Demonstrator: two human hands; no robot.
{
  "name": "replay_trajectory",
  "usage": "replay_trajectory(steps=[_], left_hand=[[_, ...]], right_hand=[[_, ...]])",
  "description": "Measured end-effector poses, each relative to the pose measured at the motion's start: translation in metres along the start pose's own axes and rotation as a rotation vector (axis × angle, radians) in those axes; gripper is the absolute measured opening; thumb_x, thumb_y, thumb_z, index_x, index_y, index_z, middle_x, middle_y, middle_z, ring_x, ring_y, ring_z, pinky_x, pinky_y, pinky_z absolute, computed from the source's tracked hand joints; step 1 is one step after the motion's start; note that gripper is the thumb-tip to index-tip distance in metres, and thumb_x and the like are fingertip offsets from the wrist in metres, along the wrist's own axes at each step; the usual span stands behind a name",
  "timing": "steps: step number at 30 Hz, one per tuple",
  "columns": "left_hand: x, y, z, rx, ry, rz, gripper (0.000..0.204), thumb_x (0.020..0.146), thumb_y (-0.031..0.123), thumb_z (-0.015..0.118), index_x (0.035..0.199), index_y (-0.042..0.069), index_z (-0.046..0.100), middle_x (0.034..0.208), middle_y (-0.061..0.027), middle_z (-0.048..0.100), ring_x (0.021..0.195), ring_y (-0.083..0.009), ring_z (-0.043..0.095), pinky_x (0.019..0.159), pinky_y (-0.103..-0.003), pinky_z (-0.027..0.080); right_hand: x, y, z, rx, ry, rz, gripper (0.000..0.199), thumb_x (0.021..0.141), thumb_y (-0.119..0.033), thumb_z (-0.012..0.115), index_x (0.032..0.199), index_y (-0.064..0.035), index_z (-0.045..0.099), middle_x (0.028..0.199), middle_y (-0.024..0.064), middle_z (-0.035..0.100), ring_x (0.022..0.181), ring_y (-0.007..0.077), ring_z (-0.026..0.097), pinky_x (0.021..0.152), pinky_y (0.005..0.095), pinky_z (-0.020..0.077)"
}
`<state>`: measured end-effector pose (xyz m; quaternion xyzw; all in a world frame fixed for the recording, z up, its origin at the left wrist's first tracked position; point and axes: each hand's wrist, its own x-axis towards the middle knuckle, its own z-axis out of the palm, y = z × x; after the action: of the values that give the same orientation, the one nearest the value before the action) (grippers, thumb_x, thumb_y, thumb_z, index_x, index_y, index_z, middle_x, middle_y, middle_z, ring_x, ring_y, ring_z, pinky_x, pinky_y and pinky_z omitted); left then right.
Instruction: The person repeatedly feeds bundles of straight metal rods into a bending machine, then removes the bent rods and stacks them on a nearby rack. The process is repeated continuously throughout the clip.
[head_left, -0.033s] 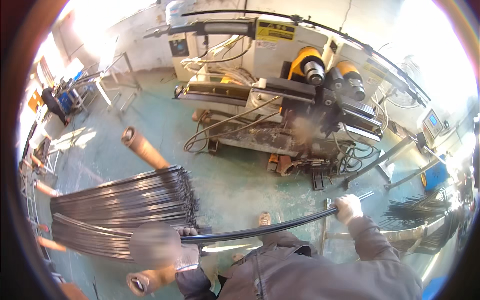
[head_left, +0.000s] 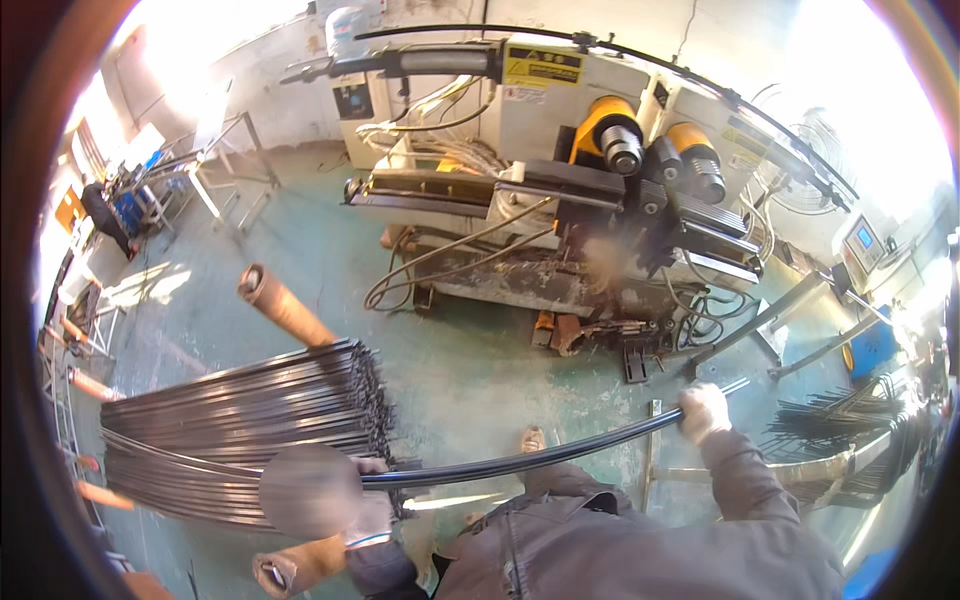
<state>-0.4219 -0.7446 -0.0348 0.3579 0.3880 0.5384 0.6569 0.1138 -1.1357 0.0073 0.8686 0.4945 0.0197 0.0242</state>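
– What are the hands on?

– Both are on one long black tube (head_left: 520, 462) that runs across in front of the person. The gloved right hand (head_left: 702, 411) is closed around it near its far end; the left hand (head_left: 368, 497) meets it at the near end, but that hand is partly blurred, so I cannot tell how it grips

– And where does the tube lie?

– Its left end is against the stack of dark metal tubes (head_left: 240, 440) resting on a rack with orange-capped posts (head_left: 285, 305). Beyond it, across the green floor (head_left: 450, 370), stands the tube bending machine (head_left: 600, 200), well apart from the hands
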Motion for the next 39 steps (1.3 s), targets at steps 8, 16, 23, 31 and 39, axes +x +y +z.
replay_trajectory(steps=[8,16,23,31,39], left_hand=[[0.058,0.128,0.166,-0.31,-0.055,-0.027,0.024,0.111,0.02,0.075,0.13,0.007,0.07,0.107,0.0011,0.072,0.094,-0.0136,0.065,0.093,-0.033,0.058],[0.096,0.073,0.345,-0.316,-0.53,-0.12,0.038,0.105,0.022,0.081,0.133,0.004,0.063,0.123,-0.0082,0.07,0.119,-0.0284,0.066,0.119,-0.054,0.049],[0.21,0.1,0.35,-0.196,-0.54,-0.037,0.038,0.103,0.014,0.08,0.135,-0.001,0.067,0.127,-0.0108,0.07,0.125,-0.0255,0.066,0.123,-0.048,0.05],[0.341,0.015,0.397,-0.093,-0.356,-0.089,0.03,0.114,0.033,0.071,0.112,0.004,0.069,0.105,-0.0073,0.069,0.105,-0.0252,0.067,0.103,-0.045,0.056],[0.443,-0.077,0.494,-0.164,-0.314,-0.355,0.03,0.113,0.03,0.071,0.113,0.001,0.073,0.105,-0.0103,0.076,0.102,-0.0261,0.073,0.098,-0.042,0.061]], right_hand=[[0.072,0.13,0.059,0.835,0.889,1.281,0.056,0.092,-0.004,0.072,0.147,0.0024,0.064,0.139,0.0236,0.073,0.132,0.0364,0.069,0.115,0.0436,0.0528],[0.198,0.033,-0.025,2.791,0.634,0.758,0.027,0.111,0.004,0.054,0.137,0.0015,0.057,0.125,0.0176,0.072,0.124,0.0379,0.072,0.114,0.0567,0.0608],[0.235,0.11,-0.03,2.48,0.963,0.895,0.025,0.11,-0.014,0.076,0.128,-0.0002,0.065,0.115,0.0124,0.076,0.105,0.0274,0.077,0.09,0.0402,0.0678],[0.333,0.084,-0.035,2.347,1.103,0.808,0.031,0.114,-0.029,0.071,0.121,0.0007,0.069,0.1,0.0106,0.079,0.089,0.0241,0.078,0.072,0.0361,0.0658],[0.442,0.077,-0.052,2.191,1.32,0.961,0.018,0.106,-0.02,0.07,0.116,-0.006,0.075,0.095,0.0038,0.075,0.08,0.0185,0.069,0.072,0.0341,0.0564]])
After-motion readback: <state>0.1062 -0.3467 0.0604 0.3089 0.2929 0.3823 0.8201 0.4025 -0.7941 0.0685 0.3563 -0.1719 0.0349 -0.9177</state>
